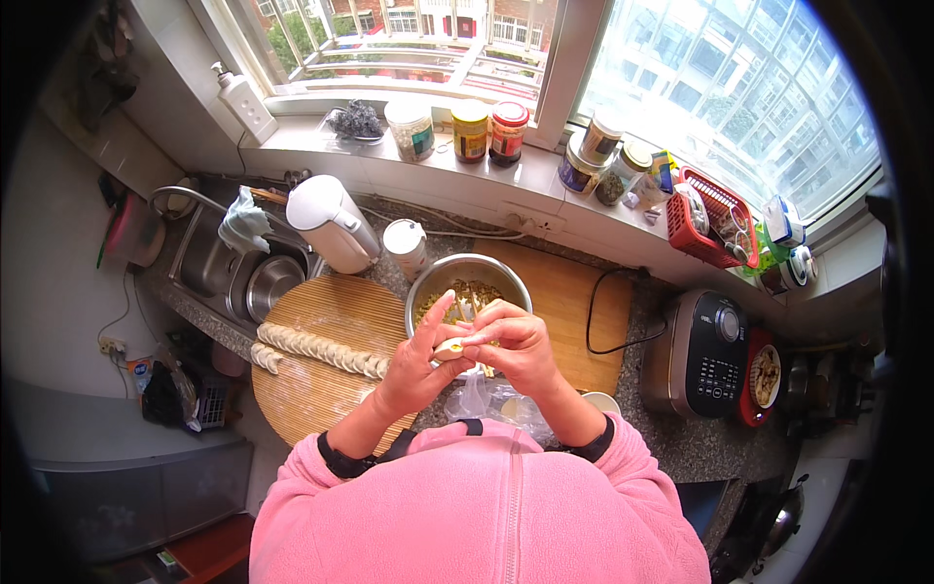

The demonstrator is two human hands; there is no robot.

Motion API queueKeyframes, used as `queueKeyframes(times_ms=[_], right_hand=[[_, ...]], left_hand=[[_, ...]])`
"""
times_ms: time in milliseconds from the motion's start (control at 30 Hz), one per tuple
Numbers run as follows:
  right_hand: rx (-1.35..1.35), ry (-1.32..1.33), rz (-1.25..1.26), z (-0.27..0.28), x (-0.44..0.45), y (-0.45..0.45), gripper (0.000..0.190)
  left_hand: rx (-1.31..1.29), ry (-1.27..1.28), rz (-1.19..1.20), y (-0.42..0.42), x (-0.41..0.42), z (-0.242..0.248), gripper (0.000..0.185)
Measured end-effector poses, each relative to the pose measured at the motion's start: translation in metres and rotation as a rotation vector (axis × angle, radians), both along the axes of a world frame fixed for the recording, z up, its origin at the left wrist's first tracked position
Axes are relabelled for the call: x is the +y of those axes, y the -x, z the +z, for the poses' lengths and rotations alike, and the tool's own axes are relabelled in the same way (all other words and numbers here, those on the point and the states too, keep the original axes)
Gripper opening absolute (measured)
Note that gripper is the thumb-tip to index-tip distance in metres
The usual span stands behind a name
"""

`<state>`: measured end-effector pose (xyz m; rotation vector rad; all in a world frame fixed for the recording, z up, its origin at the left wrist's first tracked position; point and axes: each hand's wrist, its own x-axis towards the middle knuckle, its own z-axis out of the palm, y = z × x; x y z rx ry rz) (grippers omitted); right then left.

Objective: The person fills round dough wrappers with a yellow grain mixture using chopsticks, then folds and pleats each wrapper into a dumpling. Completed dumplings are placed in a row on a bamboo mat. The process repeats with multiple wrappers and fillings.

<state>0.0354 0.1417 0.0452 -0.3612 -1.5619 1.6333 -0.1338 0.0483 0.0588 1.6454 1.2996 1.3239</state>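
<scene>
A partly folded dumpling with yellowish filling showing at its opening rests in my left hand. The fingertips of my right hand pinch its edge from the other side. Just beyond both hands stands a metal bowl of chopped filling, with chopsticks standing in it. To the left, a round slatted mat dusted with flour carries a long row of folded dumplings and a short second row. Beneath my hands lies a clear plastic bag with a pale round shape inside, perhaps wrappers.
A wooden board lies right of the bowl, crossed by a black cord. An electric kettle and a white cup stand behind the mat. The sink is at left, a multicooker at right. Jars line the sill.
</scene>
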Motion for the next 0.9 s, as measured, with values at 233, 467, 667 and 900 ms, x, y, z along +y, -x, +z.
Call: queueKeyframes(times_ms=[233, 467, 667, 900], right_hand=[[-0.085, 0.114, 0.036, 0.011, -0.002, -0.004, 0.014], [-0.064, 0.079, 0.038, 0.008, -0.002, -0.003, 0.014], [-0.023, -0.021, -0.015, 0.006, -0.002, 0.0, 0.014], [-0.146, -0.052, -0.02, 0.017, -0.003, -0.004, 0.013]], left_hand=[[0.031, 0.047, 0.014, 0.0, -0.002, 0.006, 0.084], [0.095, 0.018, -0.029, 0.0, -0.002, 0.009, 0.085], [0.077, 0.022, -0.037, -0.001, -0.002, 0.014, 0.086], [0.093, 0.026, -0.027, -0.002, -0.001, 0.015, 0.086]])
